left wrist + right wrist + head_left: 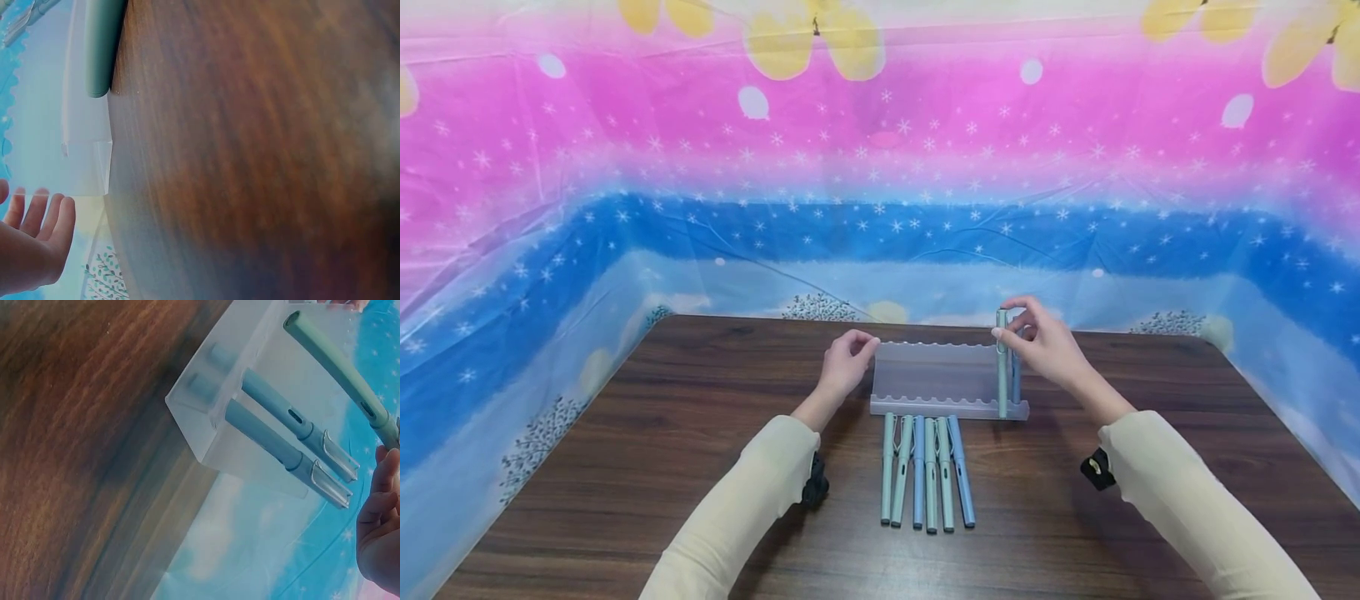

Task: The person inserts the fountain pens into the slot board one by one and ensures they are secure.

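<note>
Both hands work at the frosted pen rack [940, 371] on the wood table [625, 467]: left hand [846, 362] grips its left end w/ curled fingers, prob. to steady it; right hand [1045, 342] pinches a green pen [1002, 367] upright over the right-end slots, beside two blue pens [287, 434] already standing there. Six loose pens [927, 471] lie just in front of the rack, btw. the forearms.
</note>
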A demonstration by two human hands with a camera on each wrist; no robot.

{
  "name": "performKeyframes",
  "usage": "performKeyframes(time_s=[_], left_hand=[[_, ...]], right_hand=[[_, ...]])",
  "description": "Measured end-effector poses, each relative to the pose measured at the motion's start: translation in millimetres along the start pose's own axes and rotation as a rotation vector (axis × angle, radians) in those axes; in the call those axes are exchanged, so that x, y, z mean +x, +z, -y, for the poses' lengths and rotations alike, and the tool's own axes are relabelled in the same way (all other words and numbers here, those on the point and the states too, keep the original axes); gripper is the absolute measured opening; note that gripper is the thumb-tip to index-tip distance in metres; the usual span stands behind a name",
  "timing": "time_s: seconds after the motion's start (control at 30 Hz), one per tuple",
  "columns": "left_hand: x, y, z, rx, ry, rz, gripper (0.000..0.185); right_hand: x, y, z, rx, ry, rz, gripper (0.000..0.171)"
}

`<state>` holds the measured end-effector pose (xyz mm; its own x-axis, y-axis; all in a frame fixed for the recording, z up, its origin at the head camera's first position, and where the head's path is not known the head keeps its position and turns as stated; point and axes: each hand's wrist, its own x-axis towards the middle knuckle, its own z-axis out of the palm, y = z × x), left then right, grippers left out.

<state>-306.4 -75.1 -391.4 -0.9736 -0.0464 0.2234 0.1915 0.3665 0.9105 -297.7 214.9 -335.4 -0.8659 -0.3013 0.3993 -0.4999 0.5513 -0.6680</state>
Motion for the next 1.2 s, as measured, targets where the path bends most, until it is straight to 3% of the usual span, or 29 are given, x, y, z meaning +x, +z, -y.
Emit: performKeyframes(time_s=[0.73, 1.2], left_hand=[[1.4, -0.4, 2.3, -0.01, -0.016, 0.003, 0.02], [1.5, 0.7, 1.2, -0.009, -0.014, 0.004, 0.021]], right_hand=[[5, 7, -4, -0.06, -0.201, -0.141, 0.035], [-8, 20, -15, -0.15, -0.198, -0.14, 0.034]])
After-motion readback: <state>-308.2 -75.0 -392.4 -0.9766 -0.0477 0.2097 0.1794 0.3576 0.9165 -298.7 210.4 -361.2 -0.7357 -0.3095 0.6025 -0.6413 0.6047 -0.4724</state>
